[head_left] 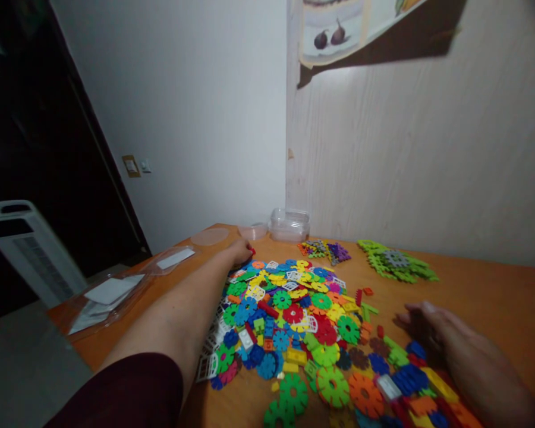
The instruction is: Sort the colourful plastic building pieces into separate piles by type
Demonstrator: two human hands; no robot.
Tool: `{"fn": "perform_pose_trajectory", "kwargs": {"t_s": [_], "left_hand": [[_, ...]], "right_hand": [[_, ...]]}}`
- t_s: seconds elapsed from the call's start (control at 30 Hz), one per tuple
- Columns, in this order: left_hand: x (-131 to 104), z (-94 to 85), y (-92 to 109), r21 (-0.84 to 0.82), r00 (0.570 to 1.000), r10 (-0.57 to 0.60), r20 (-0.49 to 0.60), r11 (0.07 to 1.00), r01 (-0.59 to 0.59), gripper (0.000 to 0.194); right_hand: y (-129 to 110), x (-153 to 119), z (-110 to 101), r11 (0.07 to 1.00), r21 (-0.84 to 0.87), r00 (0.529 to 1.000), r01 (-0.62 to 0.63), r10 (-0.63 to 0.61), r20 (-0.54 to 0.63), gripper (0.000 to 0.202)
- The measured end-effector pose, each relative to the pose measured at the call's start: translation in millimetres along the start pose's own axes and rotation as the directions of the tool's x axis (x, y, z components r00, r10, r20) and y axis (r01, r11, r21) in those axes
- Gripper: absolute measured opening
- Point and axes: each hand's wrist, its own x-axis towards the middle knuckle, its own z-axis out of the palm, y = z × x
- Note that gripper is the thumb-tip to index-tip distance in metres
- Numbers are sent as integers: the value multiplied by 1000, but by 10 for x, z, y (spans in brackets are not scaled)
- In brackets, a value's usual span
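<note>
Head view, right hand (459, 348): beside the pile's right edge, fingers loosely spread; I see nothing in them.
Pile (293, 313): mixed plastic pieces, spread between my forearms.
Left hand (239, 252): at the pile's far left corner, fingertips pinching.
Red piece (252, 251): in that pinch; I judge I'm setting or picking single pieces, so next calls for a clean release or lift.
Tub (289, 226): behind the pile.
</note>
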Motion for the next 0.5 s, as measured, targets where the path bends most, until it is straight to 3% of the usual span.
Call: {"fn": "perform_pose_trajectory", "kwargs": {"t_s": [0.17, 0.27, 0.33, 0.4, 0.5], "left_hand": [[-69, -55, 142, 1, 995, 68, -76, 998, -68, 26], [-170, -115, 415, 2, 969, 197, -152, 980, -199, 35], [-319, -134, 693, 4, 930, 320, -182, 946, -325, 35], [-559, -124, 1020, 16, 837, 505, -210, 858, -513, 33], [-1061, -71, 1503, -62, 648, 748, -145, 647, -760, 29]], "right_hand": [[-77, -41, 36, 995, 25, 995, -95, 94, 13, 48], [-95, -40, 55, 993, 95, 997, -75, 75, 8, 46], [-106, -45, 71, 990, 128, 998, -64, 64, 4, 46], [-119, -56, 89, 989, 141, 999, -42, 43, 0, 47], [-134, -75, 113, 985, 171, 1000, -8, 7, 5, 48]]}}
